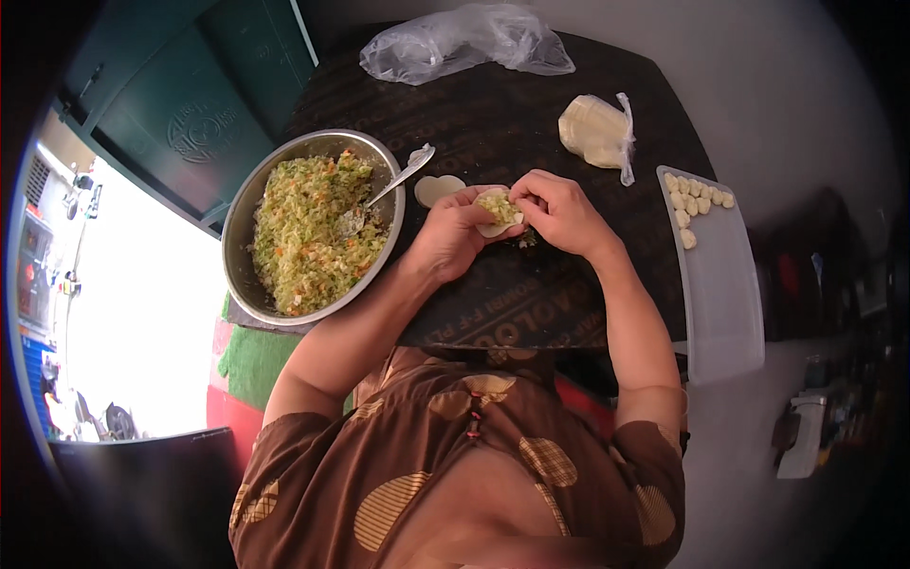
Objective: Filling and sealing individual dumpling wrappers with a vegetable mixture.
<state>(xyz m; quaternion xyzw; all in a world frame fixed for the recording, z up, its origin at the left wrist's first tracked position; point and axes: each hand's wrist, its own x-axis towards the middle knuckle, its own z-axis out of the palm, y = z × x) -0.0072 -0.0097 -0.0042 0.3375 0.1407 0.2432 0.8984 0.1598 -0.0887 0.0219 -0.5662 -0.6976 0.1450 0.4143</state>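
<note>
In my left hand [450,232] rests a round dumpling wrapper [500,211] with chopped vegetable filling heaped on it. The fingers of my right hand [566,211] are bent in at the wrapper's right edge, thumb and fingertips close together there. Left of my hands stands a wide steel bowl [237,256] of chopped green, white and orange filling [308,232]. A metal spoon [403,175] leans in it, handle over the right rim. Just beyond my left hand, pale round wrappers [438,190] lie on the table.
A knotted clear bag of pale dough or wrappers [597,131] lies at the far right of the dark table [474,114]. Crumpled clear plastic [464,43] covers the far edge. At right, a translucent tray [722,294] holds several dumplings [697,196] at its far end. A green door [194,104] stands at left.
</note>
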